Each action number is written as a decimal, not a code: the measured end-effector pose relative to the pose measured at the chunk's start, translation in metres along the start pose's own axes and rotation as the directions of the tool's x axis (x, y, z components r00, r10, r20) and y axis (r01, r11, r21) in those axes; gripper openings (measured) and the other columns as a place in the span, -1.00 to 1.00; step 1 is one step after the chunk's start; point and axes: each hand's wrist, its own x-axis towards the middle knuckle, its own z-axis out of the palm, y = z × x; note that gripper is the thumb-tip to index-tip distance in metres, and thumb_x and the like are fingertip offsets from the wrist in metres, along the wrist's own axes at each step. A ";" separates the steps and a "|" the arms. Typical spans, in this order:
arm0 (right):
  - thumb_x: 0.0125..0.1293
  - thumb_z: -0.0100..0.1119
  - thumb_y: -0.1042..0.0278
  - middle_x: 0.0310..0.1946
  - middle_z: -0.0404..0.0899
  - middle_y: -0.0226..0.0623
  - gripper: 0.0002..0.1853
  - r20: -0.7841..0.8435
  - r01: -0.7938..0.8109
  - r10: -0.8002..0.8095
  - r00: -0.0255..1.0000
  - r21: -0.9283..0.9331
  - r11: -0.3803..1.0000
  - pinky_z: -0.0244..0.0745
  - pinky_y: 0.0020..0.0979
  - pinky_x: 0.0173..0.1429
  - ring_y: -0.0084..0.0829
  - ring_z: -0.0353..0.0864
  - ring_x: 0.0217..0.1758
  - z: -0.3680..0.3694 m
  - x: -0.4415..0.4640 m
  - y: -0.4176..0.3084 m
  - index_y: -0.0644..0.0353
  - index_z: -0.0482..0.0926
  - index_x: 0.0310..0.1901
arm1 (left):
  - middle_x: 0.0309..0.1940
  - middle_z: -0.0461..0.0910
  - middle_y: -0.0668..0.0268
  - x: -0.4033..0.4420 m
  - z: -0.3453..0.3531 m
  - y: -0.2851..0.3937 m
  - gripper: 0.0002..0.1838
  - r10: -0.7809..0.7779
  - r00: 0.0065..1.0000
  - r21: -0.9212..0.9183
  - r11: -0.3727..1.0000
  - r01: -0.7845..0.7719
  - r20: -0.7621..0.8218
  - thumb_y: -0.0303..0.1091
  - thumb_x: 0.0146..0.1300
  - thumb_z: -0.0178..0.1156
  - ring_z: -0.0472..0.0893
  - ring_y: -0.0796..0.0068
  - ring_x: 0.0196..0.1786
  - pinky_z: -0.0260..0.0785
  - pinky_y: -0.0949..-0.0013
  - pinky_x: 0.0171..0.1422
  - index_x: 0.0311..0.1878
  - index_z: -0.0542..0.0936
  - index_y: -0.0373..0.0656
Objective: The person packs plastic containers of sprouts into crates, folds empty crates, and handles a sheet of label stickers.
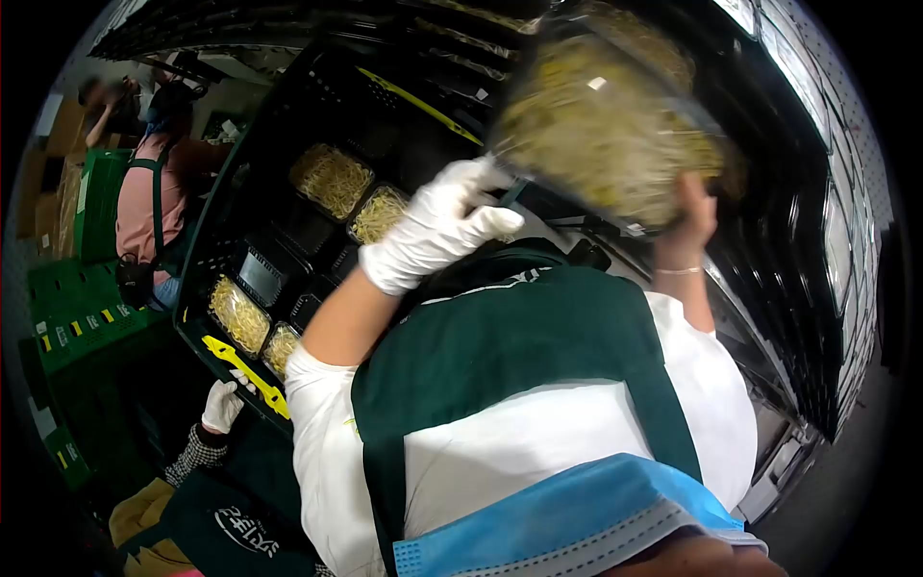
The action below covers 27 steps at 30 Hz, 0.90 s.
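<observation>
My right hand (687,213), bare with a thin bracelet at the wrist, grips the near right edge of a clear-wrapped pack of bean sprouts (586,130). The pack is tilted and blurred; another pack shows behind its upper edge. My left hand (437,226), in a white glove, is by the pack's left corner with the thumb spread from the fingers. Whether its fingertips touch the pack I cannot tell. Beyond and below that hand is a black crate (216,255), where several packs of sprouts (332,181) lie in dark trays.
Yellow handles (245,375) sit on the crate's sides. A co-worker's gloved hand (223,406) is at its near edge. Another person in a pink shirt (154,207) stands at the left by green crates (87,308). Stacked black trays (788,240) line the right.
</observation>
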 end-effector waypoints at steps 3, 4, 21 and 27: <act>0.03 0.11 0.27 -0.14 0.48 -0.19 -0.57 -0.036 0.041 -0.036 0.999 0.157 0.987 0.40 -0.35 -0.03 -0.35 0.48 -0.08 -0.024 0.056 -0.048 0.31 0.43 -0.06 | -0.07 0.47 0.13 0.002 -0.070 -0.010 -0.51 0.034 0.954 0.360 0.930 0.079 -0.298 -0.26 -0.02 0.27 0.47 0.36 -0.02 0.29 0.39 0.06 -0.01 0.43 -0.23; 0.05 0.12 0.25 -0.16 0.49 -0.20 -0.58 -0.009 0.015 -0.014 1.000 0.101 0.995 0.42 -0.37 -0.09 -0.37 0.50 -0.13 -0.027 0.081 -0.060 0.29 0.44 -0.05 | -0.05 0.47 0.11 -0.011 -0.105 -0.030 -0.54 0.062 0.854 0.488 0.841 0.235 -0.517 -0.25 0.00 0.23 0.47 0.33 -0.01 0.30 0.38 0.06 -0.02 0.44 -0.25; 0.02 0.17 0.16 -0.11 0.44 -0.06 -0.49 0.947 0.802 0.128 0.294 -0.317 0.506 0.34 -0.41 0.02 -0.20 0.43 -0.02 0.164 0.000 0.098 0.32 0.38 -0.03 | 0.27 -0.23 -0.16 -0.133 -0.164 -0.112 -0.02 -0.265 0.328 0.300 0.140 0.944 -0.907 0.18 -0.16 0.19 0.23 -0.30 0.11 0.19 0.02 0.15 0.31 -0.15 0.36; -0.01 0.11 -0.21 -0.08 0.42 0.09 -0.19 0.801 0.670 0.477 0.362 -0.579 0.464 0.38 -0.30 0.03 -0.15 0.44 0.00 0.264 -0.004 0.232 0.48 0.31 0.01 | 0.22 0.08 -0.02 -0.145 -0.182 -0.103 0.00 -0.327 0.160 -0.231 0.870 0.435 -0.931 -0.18 -0.23 0.32 0.09 0.10 0.28 0.00 0.18 0.31 0.29 -0.02 -0.18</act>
